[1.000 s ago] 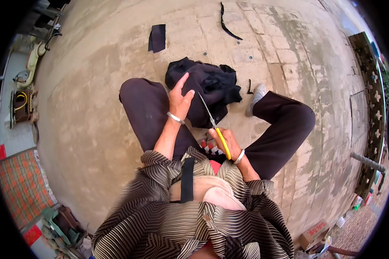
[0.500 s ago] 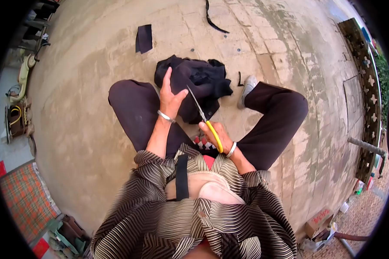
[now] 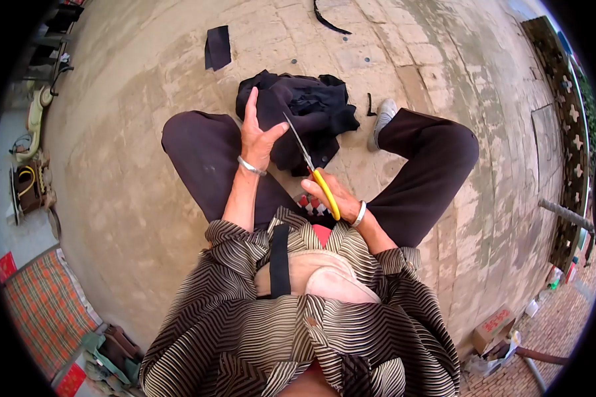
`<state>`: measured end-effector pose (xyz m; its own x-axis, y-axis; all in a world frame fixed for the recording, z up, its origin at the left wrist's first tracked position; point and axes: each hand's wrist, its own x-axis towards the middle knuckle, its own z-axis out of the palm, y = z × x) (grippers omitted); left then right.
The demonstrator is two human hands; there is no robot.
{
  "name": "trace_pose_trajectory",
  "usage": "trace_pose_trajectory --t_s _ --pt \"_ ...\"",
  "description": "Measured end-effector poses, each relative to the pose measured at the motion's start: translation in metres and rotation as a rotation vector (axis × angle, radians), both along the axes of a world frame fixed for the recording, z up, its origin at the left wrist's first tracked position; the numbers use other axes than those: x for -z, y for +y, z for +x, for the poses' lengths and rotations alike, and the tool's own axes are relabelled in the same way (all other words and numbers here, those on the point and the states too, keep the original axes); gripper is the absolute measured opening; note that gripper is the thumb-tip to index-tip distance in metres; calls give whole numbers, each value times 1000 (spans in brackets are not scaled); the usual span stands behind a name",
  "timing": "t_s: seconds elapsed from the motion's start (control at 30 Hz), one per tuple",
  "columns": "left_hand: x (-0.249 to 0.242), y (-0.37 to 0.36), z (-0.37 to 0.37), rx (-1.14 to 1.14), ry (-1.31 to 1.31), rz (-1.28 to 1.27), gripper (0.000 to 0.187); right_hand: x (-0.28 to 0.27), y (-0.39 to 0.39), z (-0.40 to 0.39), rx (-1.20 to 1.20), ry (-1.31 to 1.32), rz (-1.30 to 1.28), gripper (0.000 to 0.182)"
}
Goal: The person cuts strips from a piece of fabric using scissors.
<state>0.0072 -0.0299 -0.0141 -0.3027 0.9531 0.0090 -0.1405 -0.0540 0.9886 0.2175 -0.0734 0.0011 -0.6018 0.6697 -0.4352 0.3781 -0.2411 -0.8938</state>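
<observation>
My right hand (image 3: 331,192) is wrapped round yellow-handled scissors (image 3: 326,192). Their long blades point up and left, with the tip close to my left thumb. My left hand (image 3: 257,137) is at a dark cloth (image 3: 271,109), its thumb and forefinger apart with the fabric between them; the other fingers are mostly hidden. This cloth lies over a bunched black garment (image 3: 321,99) on the ground between my legs. Each wrist wears a silver-coloured bangle.
A dark cloth piece (image 3: 217,47) and a black strip (image 3: 328,20) lie on the paved ground farther off. A small black scrap (image 3: 371,104) is near my shoe (image 3: 384,122). At right are a patterned low wall (image 3: 569,132) and a cardboard box (image 3: 493,329); a checked cloth (image 3: 46,308) lies at left.
The view has tilted and shifted slightly. Both hands, the scissors and the cloth keep nearly the same arrangement.
</observation>
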Motion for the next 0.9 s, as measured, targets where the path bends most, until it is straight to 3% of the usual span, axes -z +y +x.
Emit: trace_pose_trajectory --t_s 0.1,0.23,0.27,0.4,0.47,0.9 --pt "-12 -5 2 37 8 -42 93 0 -3 0 18 12 -39 48" --pt "-15 6 10 28 185 -21 90 -2 2 6 75 110 -319 43" --pt "-20 6 15 57 212 64 90 -5 6 9 37 249 -310 44" --pt "-14 -17 5 54 -44 -40 91 -13 -11 -5 97 130 -320 61" --pt "-6 -4 4 46 79 -5 92 -8 -2 -5 98 144 -307 63" --pt "-4 -6 7 5 30 -35 92 -9 -6 -7 153 186 -230 62"
